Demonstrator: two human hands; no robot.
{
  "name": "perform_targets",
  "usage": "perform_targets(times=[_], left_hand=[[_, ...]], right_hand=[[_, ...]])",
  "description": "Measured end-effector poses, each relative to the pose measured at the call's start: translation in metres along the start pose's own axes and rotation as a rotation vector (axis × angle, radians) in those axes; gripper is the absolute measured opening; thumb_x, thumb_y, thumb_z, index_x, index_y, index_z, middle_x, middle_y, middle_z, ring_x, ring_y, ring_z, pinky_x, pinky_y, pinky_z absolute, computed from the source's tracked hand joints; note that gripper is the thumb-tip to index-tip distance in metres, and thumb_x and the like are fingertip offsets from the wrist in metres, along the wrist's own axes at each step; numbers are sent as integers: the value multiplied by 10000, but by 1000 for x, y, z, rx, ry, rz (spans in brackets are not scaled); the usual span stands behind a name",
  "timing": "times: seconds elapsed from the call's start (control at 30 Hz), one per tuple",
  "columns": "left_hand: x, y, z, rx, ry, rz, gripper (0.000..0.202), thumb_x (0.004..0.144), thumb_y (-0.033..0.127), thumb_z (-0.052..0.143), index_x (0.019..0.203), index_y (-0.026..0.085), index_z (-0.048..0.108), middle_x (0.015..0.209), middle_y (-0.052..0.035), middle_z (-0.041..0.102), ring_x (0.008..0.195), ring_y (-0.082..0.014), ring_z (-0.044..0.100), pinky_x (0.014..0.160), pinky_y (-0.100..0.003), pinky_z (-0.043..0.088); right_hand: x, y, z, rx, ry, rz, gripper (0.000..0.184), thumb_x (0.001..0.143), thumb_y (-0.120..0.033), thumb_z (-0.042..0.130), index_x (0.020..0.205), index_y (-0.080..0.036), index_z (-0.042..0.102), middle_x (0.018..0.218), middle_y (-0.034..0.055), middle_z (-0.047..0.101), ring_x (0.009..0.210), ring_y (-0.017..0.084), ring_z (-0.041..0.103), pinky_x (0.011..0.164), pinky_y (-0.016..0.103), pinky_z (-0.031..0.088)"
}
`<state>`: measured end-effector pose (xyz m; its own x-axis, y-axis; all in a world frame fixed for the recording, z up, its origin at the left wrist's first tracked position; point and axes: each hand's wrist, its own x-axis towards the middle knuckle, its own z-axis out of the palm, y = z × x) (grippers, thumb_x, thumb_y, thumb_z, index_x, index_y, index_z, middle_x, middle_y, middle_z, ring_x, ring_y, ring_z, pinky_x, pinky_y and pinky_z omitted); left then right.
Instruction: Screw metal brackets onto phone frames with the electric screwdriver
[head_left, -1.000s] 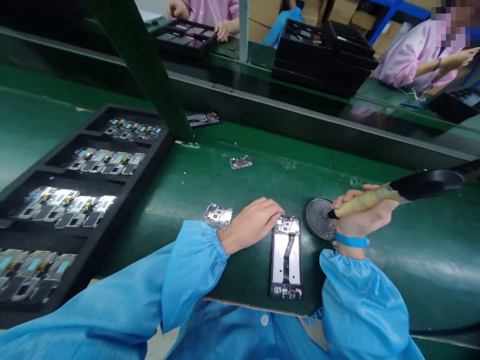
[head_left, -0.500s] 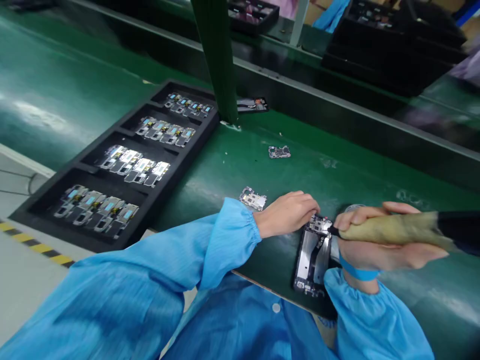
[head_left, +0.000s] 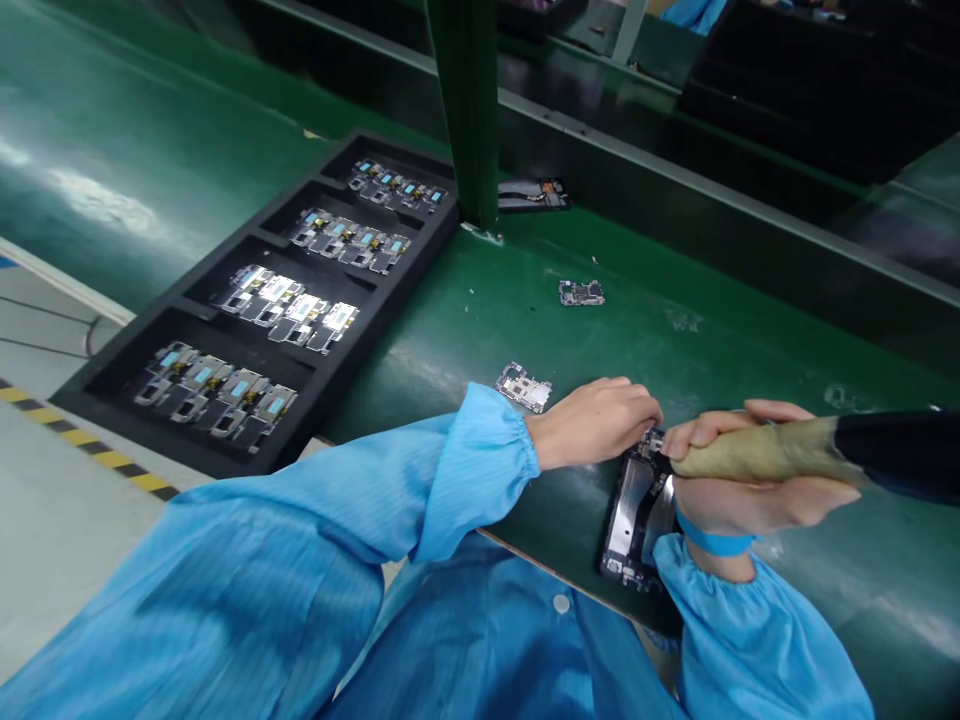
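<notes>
An opened phone [head_left: 621, 530] lies at the bench's near edge, its metal midframe and dark flex cable exposed. My left hand [head_left: 607, 420] is closed at the phone's top left corner, fingertips bent down onto it. In my right hand [head_left: 750, 500] is an electric screwdriver [head_left: 765, 452] with a yellowish wrapped handle and black rear part. It lies nearly level over the phone's top end, and its tip is hidden by my fingers. A blue band circles my right wrist. Just beyond my left wrist lies a loose circuit board [head_left: 525, 388]; a second board [head_left: 581, 293] is farther back.
A black compartment tray [head_left: 409, 285] holding rows of circuit boards stands on the left. Beside it rises a green post [head_left: 469, 110], with another opened phone part [head_left: 534, 195] behind. A dark ledge with a metal rail [head_left: 675, 170] runs along the back of the green bench [head_left: 450, 310].
The view has shifted, so the bench things appear slightly farther right. The screwdriver and my right hand have come a little closer over the phone's top end. My left hand keeps its place on the phone.
</notes>
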<state>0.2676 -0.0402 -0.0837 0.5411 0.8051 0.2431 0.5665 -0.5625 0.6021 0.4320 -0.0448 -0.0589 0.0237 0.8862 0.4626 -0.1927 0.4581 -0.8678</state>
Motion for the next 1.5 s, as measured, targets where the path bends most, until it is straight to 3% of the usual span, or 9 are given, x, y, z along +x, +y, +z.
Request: perform_targets(times=[0.27, 0.4, 0.5, 0.6, 0.7, 0.87, 1.1, 1.3, 1.5], left_hand=[[0, -2, 0, 6, 1, 17, 162, 1108, 151, 507, 1126, 162, 667, 1139, -70, 724, 1064, -207, 657, 981, -335, 478], [-4, -1, -4, 31, -1, 19, 164, 1113, 174, 501, 1152, 173, 661, 1181, -70, 708, 1078, -203, 645, 980, -330, 481], [-18, 14, 0, 121, -6, 100, 188, 1095, 325, 578, 1085, 168, 682, 1188, -99, 694, 1063, -242, 634, 946, -385, 485], [-41, 38, 14, 117, -126, 389, 443, 1005, 608, 674, 1090, 174, 691, 1183, -97, 689, 1033, -259, 627, 905, -419, 491], [-52, 47, 23, 180, -191, 400, 457, 958, 590, 738, 1124, 168, 684, 1151, -87, 675, 1022, -263, 613, 927, -420, 496], [-4, 13, 11, 395, -67, 115, 218, 1060, 330, 636, 1218, 202, 715, 1166, -103, 635, 1077, -277, 581, 939, -421, 474], [98, -20, 22, 607, 121, -264, 368, 1118, 240, 446, 1432, 235, 639, 1202, -146, 616, 1095, -305, 580, 908, -444, 479], [112, -31, 33, 534, 105, -189, 461, 1137, 297, 423, 1566, 166, 525, 1642, -129, 476, 1518, -278, 429, 1267, -449, 350], [109, -26, 37, 535, -10, -249, 598, 1143, 448, 404, 1659, 145, 398, 1751, -134, 292, 1634, -294, 266, 1345, -512, 248]], right_hand=[[-11, 8, 8, 4, 13, -80, 616, 927, -830, 496, 1034, -231, 589, 658, -14, 620, 444, 198, 559, 447, 339, 482], [-6, 7, 10, 40, 39, -4, 607, 903, -822, 536, 1030, -230, 578, 620, -20, 600, 417, 195, 535, 418, 324, 455], [12, 0, -4, 42, 177, 9, 639, 912, -858, 443, 1052, -245, 555, 587, -40, 543, 389, 185, 487, 379, 312, 418], [32, -5, -32, -39, 382, -95, 658, 902, -876, 439, 1005, -237, 561, 564, -36, 506, 383, 180, 463, 378, 320, 407], [43, -3, -56, -113, 517, -111, 653, 897, -865, 474, 975, -225, 580, 562, -11, 512, 383, 193, 474, 368, 332, 387], [44, 9, -62, -102, 513, -120, 546, 984, -753, 446, 1014, -224, 580, 590, -16, 535, 370, 174, 470, 350, 309, 380], [43, 16, -57, -88, 486, -128, 529, 988, -709, 477, 1026, -189, 568, 595, -22, 551, 372, 160, 499, 354, 278, 395], [43, 17, -58, -101, 471, -110, 554, 977, -733, 486, 1018, -186, 570, 594, -18, 563, 372, 168, 503, 349, 288, 400], [41, 19, -59, -132, 457, -131, 594, 963, -780, 489, 997, -194, 584, 580, -8, 563, 361, 189, 499, 342, 311, 400]])
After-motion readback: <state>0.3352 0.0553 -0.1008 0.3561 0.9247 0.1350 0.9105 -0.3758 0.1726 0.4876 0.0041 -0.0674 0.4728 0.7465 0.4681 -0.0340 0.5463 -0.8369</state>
